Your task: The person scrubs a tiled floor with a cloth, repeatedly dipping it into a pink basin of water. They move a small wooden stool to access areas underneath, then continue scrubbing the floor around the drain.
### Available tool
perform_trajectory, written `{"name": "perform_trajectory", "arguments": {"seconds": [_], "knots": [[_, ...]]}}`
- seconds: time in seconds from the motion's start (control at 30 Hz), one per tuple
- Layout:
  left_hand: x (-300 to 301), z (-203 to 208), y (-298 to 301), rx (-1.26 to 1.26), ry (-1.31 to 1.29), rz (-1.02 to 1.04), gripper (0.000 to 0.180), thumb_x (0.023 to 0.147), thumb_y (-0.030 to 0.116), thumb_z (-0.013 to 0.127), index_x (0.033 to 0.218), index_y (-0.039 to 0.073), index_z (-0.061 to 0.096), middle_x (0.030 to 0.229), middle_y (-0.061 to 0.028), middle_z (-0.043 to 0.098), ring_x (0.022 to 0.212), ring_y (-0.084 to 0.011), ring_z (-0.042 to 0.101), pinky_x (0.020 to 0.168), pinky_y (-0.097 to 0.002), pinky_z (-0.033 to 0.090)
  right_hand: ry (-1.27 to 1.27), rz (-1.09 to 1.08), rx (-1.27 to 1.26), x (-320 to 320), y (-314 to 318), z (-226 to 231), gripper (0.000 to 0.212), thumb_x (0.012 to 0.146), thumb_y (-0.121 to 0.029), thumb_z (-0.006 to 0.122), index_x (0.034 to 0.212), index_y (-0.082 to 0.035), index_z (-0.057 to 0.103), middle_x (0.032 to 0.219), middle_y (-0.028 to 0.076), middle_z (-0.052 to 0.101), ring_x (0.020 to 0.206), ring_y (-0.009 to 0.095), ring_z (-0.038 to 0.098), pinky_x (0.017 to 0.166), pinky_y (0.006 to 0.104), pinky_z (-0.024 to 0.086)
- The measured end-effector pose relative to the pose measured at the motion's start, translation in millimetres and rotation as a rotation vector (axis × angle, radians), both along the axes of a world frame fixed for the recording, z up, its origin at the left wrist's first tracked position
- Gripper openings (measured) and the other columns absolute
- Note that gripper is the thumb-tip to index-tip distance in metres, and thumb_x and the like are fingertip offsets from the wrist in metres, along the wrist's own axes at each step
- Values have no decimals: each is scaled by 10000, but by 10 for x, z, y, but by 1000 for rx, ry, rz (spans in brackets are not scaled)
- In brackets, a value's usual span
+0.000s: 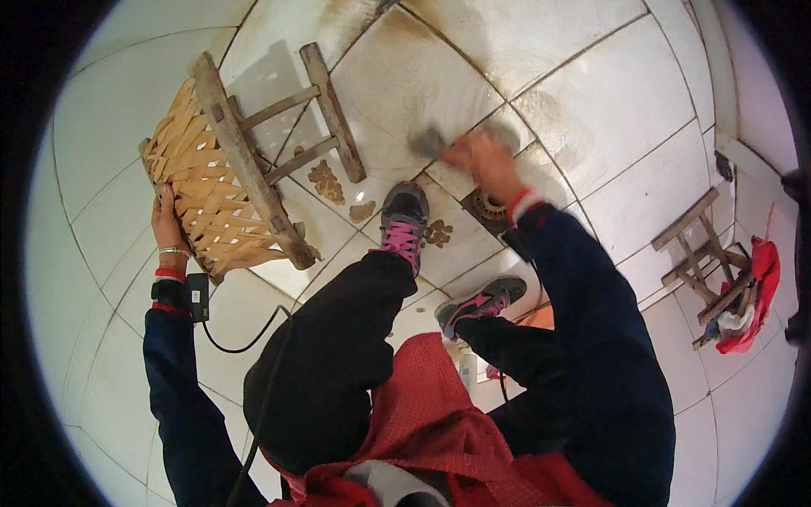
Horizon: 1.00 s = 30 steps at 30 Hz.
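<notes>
Now we're looking straight down from the head view at a pale tiled floor [591, 110], its large square tiles split by dark grout lines and carrying brownish stains toward the top of the frame. Small brown flower-shaped marks [326, 180] sit on the tiles just ahead of our feet. Our left hand [166, 221] is curled around the edge of a woven stool [211, 186], gripping its straw-coloured seat; the stool is tipped on its side on the floor, wooden legs and rungs pointing right. A black band with a small box and a trailing cable sits on that wrist. Our right hand [480, 160] is stretched out ahead, closed over a grey pad [431, 142] that it presses onto the tile; both are blurred, so we can't make out the pad's exact shape. Just below that hand a round drain cover [488, 205] is set into the floor. Our shoes [404, 221], grey with pink laces, stand on the tiles between the stool and the drain. Far right, near a white wall, a second wooden stool [701, 253] stands with a red cloth [756, 291] draped beside it.
</notes>
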<state>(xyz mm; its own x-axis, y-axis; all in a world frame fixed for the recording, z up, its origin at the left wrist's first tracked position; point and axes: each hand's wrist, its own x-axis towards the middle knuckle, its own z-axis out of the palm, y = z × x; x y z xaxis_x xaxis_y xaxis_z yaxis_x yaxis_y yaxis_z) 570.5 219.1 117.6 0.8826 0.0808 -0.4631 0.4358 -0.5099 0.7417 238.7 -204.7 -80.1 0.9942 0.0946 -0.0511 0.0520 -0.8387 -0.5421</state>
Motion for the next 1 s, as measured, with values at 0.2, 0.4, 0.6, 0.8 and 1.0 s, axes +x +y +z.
{"name": "perform_trajectory", "arguments": {"seconds": [0.2,0.4,0.6,0.8,1.0], "knots": [[-42,3,-104,-30,-36,26,534,869,351,593,1201,-47,468,1112,-109,563,964,-175,563,825,-296,463,561,-28,267,-672,-270,311,279,800,-88,529,1048,-185,613,980,54,549,973,237,535,835,341,428],[-65,26,-131,1,-68,29,551,843,381,624,1167,-48,500,1078,-104,577,944,-164,560,806,-287,461,-239,-162,-19,1240,-1352,164,463,715,21,506,1116,-190,603,1006,101,575,937,298,513,854,395,412],[-72,62,-149,33,-48,50,517,835,395,631,1115,-27,527,991,-87,596,858,-156,583,742,-267,475,-399,-182,-25,2062,-312,-260,448,735,33,493,1132,-151,590,1030,118,576,974,330,523,845,387,435],[-101,89,-192,-48,-41,10,576,839,375,632,1202,-46,479,1067,-119,592,915,-185,592,774,-292,489,-229,464,126,778,474,-226,465,678,1,564,1112,-162,599,1042,76,565,965,286,523,801,410,402],[-125,95,-235,-71,-64,48,528,820,375,651,1133,-33,533,994,-93,615,827,-151,600,719,-266,495,172,542,147,-108,-272,195,307,726,-54,542,1000,-144,649,1042,57,568,972,268,521,839,406,423]]}}
